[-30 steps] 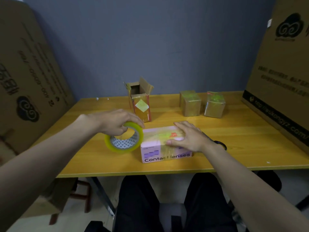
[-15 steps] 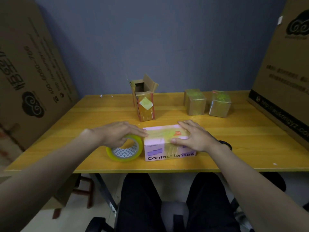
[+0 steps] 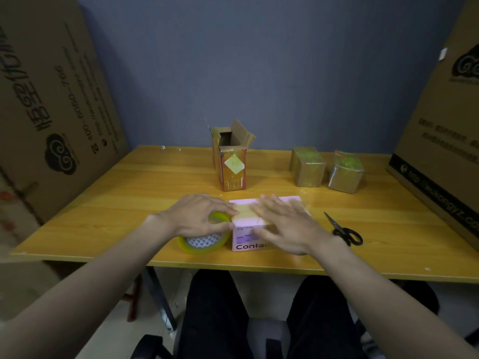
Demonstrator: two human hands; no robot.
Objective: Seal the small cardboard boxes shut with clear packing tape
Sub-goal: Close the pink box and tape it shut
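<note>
While taping: hands (image 3: 199, 216) on box (image 3: 246, 237).

Pink "Conta…" box (image 3: 247, 238) lies flat at table's 6 o'clock edge w/ clear tape strip across its top, yellowish tape roll (image 3: 204, 240) touching its 9 o'clock side; open-flapped brown box (image 3: 232, 164) upright at 12; two taped brown cubes (image 3: 307, 167) (image 3: 346, 172) at 2.

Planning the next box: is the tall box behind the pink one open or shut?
Open. The tall box stands upright, top flaps raised, its dark inside showing.
</note>
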